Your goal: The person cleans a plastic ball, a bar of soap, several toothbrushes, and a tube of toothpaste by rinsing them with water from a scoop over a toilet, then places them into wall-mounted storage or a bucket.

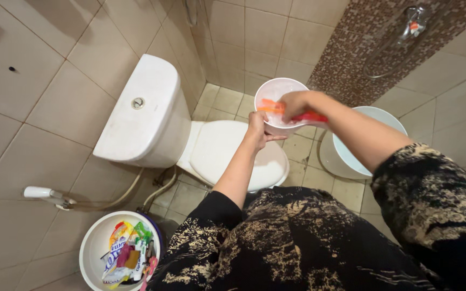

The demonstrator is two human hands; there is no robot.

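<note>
My left hand [258,129] grips the near rim of a small white plastic dipper [277,90], held up over the shut lid of a white toilet [222,151]. My right hand [293,104] reaches into the dipper and is closed on an orange and red brush [311,116]. The brush head lies inside the dipper, partly hidden by my fingers.
A white cistern [144,108] stands against the tiled wall on the left. A large white bucket [370,116] sits on the floor to the right of the toilet. A white bin [94,253] with colourful wrappers is at the lower left, beside a spray hose [41,193]. A tap [413,24] hangs at the upper right.
</note>
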